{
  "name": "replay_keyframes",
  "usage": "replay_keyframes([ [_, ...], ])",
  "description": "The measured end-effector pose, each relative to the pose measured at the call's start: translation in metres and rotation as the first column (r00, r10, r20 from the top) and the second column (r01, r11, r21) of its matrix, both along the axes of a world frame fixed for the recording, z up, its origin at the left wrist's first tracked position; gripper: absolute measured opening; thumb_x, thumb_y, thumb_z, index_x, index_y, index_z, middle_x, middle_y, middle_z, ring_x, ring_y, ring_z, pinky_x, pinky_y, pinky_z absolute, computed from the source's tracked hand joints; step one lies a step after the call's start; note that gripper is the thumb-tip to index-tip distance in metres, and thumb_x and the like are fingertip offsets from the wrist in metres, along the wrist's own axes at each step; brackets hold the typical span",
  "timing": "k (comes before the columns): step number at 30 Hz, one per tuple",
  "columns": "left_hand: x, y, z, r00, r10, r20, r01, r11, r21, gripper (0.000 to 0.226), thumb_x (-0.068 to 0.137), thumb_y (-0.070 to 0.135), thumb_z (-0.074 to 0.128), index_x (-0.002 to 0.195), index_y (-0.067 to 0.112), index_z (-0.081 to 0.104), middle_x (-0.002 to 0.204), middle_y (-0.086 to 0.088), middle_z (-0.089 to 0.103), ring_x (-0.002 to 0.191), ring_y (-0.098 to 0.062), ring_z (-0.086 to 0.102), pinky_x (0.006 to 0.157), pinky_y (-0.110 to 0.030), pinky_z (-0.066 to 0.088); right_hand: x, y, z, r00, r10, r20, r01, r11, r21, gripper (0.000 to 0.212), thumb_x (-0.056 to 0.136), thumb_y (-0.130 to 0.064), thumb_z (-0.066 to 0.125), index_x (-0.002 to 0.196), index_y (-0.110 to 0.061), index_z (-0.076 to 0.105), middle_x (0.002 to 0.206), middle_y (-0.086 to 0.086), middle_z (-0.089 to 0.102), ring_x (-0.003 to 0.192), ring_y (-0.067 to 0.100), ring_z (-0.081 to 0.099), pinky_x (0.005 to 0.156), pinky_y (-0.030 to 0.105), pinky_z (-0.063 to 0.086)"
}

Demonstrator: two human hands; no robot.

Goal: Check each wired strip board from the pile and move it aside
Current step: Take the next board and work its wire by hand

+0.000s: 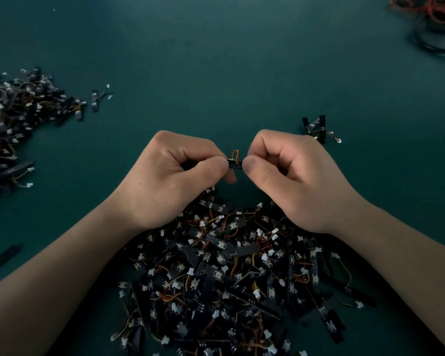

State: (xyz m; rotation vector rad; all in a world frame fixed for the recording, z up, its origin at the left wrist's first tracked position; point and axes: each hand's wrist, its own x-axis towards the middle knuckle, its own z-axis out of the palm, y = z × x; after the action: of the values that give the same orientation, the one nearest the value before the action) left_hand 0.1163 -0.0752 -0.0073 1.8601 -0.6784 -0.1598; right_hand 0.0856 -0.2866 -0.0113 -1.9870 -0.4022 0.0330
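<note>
— What's nearest?
— The pile of wired strip boards (229,278), with both forearms over it.
— And the hands?
— The left hand (170,176) and right hand (293,176) are knuckles-up, fingers curled. Each grip pinches one end of a strip board (234,164) above the green counter (216,73). A second heap (16,106) lies far left.

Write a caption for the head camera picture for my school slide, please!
Left hand and right hand pinch one wired strip board by the near pile; another heap lies at left.
</note>
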Motion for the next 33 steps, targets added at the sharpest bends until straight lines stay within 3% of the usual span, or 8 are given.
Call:
replay_keyframes([
  [6, -0.001, 0.001, 0.001, 1.0, -0.012, -0.009, 0.012, 1.0, -0.012, 0.023, 0.099, 0.026, 0.058, 0.086, 0.027, 0.077, 0.061, -0.008, 0.051, 0.056, -0.027, 0.043, 0.053, -0.032, 0.035, 0.0, 0.0, 0.0, 0.999, 0.053, 0.013, -0.053, 0.998, -0.028, 0.044, 0.103, -0.024, 0.053, 0.062, -0.008, 0.043, 0.051, -0.003, 0.034, 0.047, 0.007, 0.03, 0.045, 0.033, 0.025],
  [10, -0.001, 0.004, 0.0, 0.996, -0.044, -0.081, 0.048, 0.998, 0.041, 0.021, 0.095, 0.02, 0.057, 0.105, 0.016, 0.075, 0.071, -0.013, 0.056, 0.062, -0.033, 0.047, 0.057, -0.041, 0.038, 0.001, 0.001, -0.002, 0.994, -0.073, 0.087, 0.059, 0.986, 0.156, 0.043, 0.101, -0.02, 0.047, 0.06, -0.009, 0.038, 0.053, 0.001, 0.033, 0.048, 0.012, 0.03, 0.048, 0.03, 0.024],
  [14, -0.003, 0.003, 0.008, 0.98, -0.197, -0.016, 0.194, 0.939, 0.285, 0.043, 0.068, 0.004, 0.057, 0.101, 0.024, 0.076, 0.089, 0.008, 0.064, 0.081, -0.019, 0.062, 0.075, -0.038, 0.046, 0.003, -0.001, -0.004, 0.962, -0.248, 0.115, 0.201, 0.927, 0.317, 0.033, 0.107, -0.023, 0.044, 0.078, -0.02, 0.061, 0.053, 0.004, 0.035, 0.047, 0.018, 0.034, 0.047, 0.037, 0.03],
  [17, -0.005, 0.001, 0.01, 0.968, -0.24, 0.075, 0.187, 0.885, 0.426, 0.034, 0.067, 0.014, 0.06, 0.092, 0.032, 0.074, 0.099, 0.015, 0.063, 0.103, -0.016, 0.061, 0.1, -0.039, 0.036, 0.001, 0.0, -0.004, 0.954, -0.25, 0.168, 0.196, 0.939, 0.282, 0.027, 0.108, -0.024, 0.047, 0.099, -0.018, 0.072, 0.055, 0.008, 0.042, 0.048, 0.023, 0.04, 0.048, 0.042, 0.035],
  [19, -0.007, 0.001, 0.01, 0.971, -0.221, 0.086, 0.16, 0.88, 0.448, 0.024, 0.07, 0.018, 0.063, 0.085, 0.034, 0.071, 0.099, 0.018, 0.062, 0.103, -0.014, 0.058, 0.102, -0.038, 0.032, 0.0, 0.001, -0.003, 0.957, -0.226, 0.179, 0.181, 0.954, 0.239, 0.024, 0.107, -0.024, 0.051, 0.105, -0.017, 0.073, 0.056, 0.004, 0.047, 0.048, 0.028, 0.044, 0.047, 0.044, 0.036],
  [23, -0.004, 0.0, 0.006, 0.976, -0.193, 0.105, 0.137, 0.908, 0.395, 0.012, 0.077, 0.018, 0.069, 0.077, 0.03, 0.067, 0.09, 0.015, 0.065, 0.095, -0.016, 0.061, 0.097, -0.033, 0.036, -0.001, 0.0, -0.004, 0.979, -0.144, 0.142, 0.124, 0.982, 0.143, 0.024, 0.105, -0.023, 0.056, 0.094, -0.013, 0.074, 0.055, 0.008, 0.051, 0.047, 0.026, 0.046, 0.046, 0.042, 0.036],
  [27, 0.0, 0.004, 0.002, 0.983, -0.174, -0.059, 0.182, 0.964, 0.193, 0.01, 0.09, 0.016, 0.068, 0.082, 0.022, 0.068, 0.069, 0.005, 0.063, 0.059, -0.02, 0.057, 0.058, -0.033, 0.043, -0.001, 0.001, -0.003, 0.996, -0.065, 0.065, 0.062, 0.997, 0.054, 0.032, 0.103, -0.033, 0.056, 0.082, -0.012, 0.068, 0.056, 0.012, 0.053, 0.05, 0.029, 0.046, 0.049, 0.043, 0.037],
  [33, 0.003, 0.005, -0.003, 0.996, -0.077, -0.04, 0.076, 0.997, -0.016, 0.005, 0.099, 0.019, 0.067, 0.094, 0.019, 0.069, 0.077, -0.005, 0.067, 0.065, -0.023, 0.057, 0.062, -0.024, 0.046, -0.002, 0.002, 0.002, 1.0, 0.006, 0.022, -0.007, 0.998, 0.057, 0.036, 0.099, -0.041, 0.056, 0.076, -0.015, 0.062, 0.057, 0.008, 0.055, 0.05, 0.024, 0.046, 0.047, 0.04, 0.037],
])
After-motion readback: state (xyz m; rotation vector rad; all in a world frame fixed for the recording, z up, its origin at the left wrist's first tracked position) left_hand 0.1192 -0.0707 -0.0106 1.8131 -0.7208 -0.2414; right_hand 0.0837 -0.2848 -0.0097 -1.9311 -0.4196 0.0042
